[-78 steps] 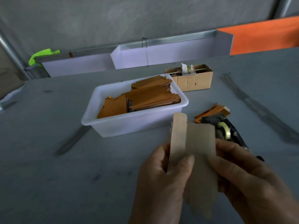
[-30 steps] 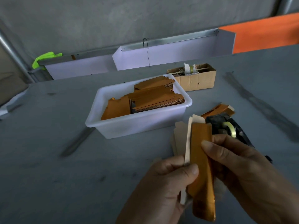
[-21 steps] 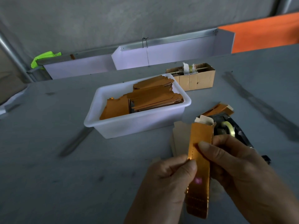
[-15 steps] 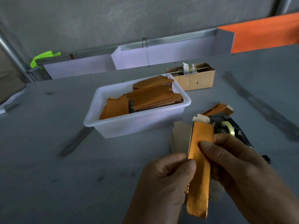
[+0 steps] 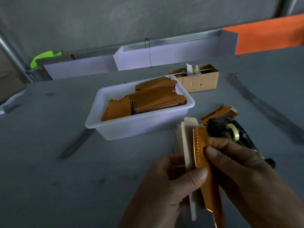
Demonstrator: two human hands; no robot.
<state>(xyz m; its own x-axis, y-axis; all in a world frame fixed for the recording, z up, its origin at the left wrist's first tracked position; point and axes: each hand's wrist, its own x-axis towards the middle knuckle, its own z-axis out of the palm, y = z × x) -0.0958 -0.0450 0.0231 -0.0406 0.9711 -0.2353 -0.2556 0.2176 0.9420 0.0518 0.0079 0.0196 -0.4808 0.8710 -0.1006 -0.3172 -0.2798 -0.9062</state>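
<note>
Both hands hold a flat carton blank (image 5: 199, 150), gold on one side and pale cream on the other, upright above the grey table (image 5: 57, 170). My left hand (image 5: 164, 186) pinches its lower left part between thumb and fingers. My right hand (image 5: 243, 176) grips the gold panel from the right, thumb on its face. The blank is partly folded, with the gold strip turned forward over the cream panels. Its lower end hangs between my palms.
A white plastic tub (image 5: 138, 127) with stacked gold blanks (image 5: 153, 99) stands ahead. A black tape dispenser (image 5: 230, 132) sits behind my right hand, with a folded gold carton (image 5: 218, 112) beside it. A small cardboard box (image 5: 197, 79) and white trays (image 5: 172, 53) lie farther back.
The blank went from showing its cream back to being folded with the gold face forward. Since half a second ago the cream panels have swung out to the left of the gold strip.
</note>
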